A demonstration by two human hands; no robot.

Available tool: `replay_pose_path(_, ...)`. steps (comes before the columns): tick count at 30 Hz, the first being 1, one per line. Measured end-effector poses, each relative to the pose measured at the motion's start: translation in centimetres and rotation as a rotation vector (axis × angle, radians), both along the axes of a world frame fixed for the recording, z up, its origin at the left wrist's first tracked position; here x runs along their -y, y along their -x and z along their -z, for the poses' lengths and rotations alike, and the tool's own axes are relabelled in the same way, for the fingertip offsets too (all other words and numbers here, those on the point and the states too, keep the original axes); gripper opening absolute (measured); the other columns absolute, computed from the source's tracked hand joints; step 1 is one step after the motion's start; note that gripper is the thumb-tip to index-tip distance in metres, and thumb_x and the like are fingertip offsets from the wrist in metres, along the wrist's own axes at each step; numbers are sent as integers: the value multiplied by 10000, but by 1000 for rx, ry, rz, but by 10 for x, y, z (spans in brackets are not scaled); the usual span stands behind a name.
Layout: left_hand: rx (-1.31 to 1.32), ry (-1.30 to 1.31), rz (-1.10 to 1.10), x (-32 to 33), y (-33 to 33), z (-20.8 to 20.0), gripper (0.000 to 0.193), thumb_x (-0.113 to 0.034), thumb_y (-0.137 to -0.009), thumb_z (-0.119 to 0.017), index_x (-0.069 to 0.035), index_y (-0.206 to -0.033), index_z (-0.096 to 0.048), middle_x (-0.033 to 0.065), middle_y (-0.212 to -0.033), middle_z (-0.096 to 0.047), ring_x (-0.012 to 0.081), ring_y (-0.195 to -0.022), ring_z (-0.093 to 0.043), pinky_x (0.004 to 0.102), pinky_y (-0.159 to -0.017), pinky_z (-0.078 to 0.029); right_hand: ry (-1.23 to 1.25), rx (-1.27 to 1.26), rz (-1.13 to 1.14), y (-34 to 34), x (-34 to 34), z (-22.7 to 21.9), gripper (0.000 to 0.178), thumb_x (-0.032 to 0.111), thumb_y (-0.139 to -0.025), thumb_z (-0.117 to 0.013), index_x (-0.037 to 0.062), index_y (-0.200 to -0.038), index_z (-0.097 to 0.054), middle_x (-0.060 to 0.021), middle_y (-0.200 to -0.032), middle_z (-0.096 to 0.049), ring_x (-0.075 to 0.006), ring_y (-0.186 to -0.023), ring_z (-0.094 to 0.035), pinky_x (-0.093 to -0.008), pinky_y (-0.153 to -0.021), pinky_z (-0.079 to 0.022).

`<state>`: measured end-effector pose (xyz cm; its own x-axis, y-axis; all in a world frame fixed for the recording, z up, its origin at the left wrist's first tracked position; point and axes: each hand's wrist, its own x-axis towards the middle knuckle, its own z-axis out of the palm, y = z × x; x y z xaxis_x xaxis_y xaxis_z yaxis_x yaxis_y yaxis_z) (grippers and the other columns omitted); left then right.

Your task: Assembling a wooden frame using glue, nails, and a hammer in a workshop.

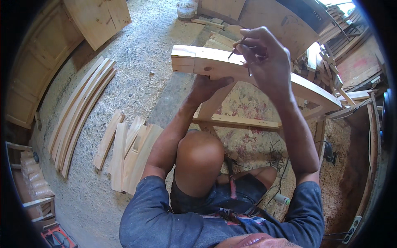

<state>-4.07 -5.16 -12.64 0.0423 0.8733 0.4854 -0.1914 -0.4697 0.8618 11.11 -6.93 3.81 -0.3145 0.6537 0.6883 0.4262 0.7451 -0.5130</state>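
A pale wooden beam with a dark knot and a pencil-like line across it lies before me, running off to the right. My left hand is wrapped round its underside near the left end, thumb along the near face. Over the beam, my right hand pinches a thin dark nail, its tip close to the top face; contact cannot be made out. Another nail-like tip pokes out below my right fingers. A hammer with a red handle rests by my lap.
Long curved strips and short boards lie on the left floor. Loose nails are scattered right of my knee, near a cable and a whitish cylinder. Scrap wood is piled at far right; a bucket stands at the back.
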Motion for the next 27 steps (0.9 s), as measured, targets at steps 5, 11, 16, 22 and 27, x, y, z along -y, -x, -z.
replay_pose_path(5,-51,-56,-23,-1,4,1,524,-130,-877,-831,-16,-1323,-581,83,-1208,-670,160,-1074,-638,342,-922,-562,60,119,1,4,-1,-13,269,102,-930,-711,109,-1195,-665,-107,-953,-778,-225,-871,-771,-369,-796,-594)
replay_pose_path(11,-28,30,-47,-2,3,1,495,-151,-873,-826,-9,-1290,-603,94,-1195,-672,186,-1112,-632,369,-953,-531,159,142,-85,-9,-10,-30,276,79,-954,-653,90,-1229,-651,-127,-941,-765,-250,-874,-751,-395,-794,-577)
replay_pose_path(16,22,-10,-18,1,2,-1,497,-161,-872,-822,-12,-1290,-600,93,-1198,-670,182,-1108,-632,369,-956,-530,73,589,66,-30,-11,-47,223,143,-941,-680,32,-1134,-693,-139,-905,-737,-286,-891,-721,-426,-844,-539)
replay_pose_path(22,-5,33,8,-2,5,-2,490,-162,-873,-829,-19,-1285,-605,79,-1205,-669,165,-1105,-631,352,-949,-539,200,654,-17,-28,-27,-31,183,177,-909,-730,28,-1013,-712,-158,-948,-718,-320,-934,-692,-433,-880,-530)
replay_pose_path(27,-25,11,15,-2,5,1,476,-133,-877,-830,-28,-1285,-610,70,-1213,-667,152,-1104,-629,338,-940,-549,126,862,103,-16,-12,-34,188,169,-971,-611,-9,-976,-668,-173,-1020,-690,-358,-1043,-664,-474,-913,-512)
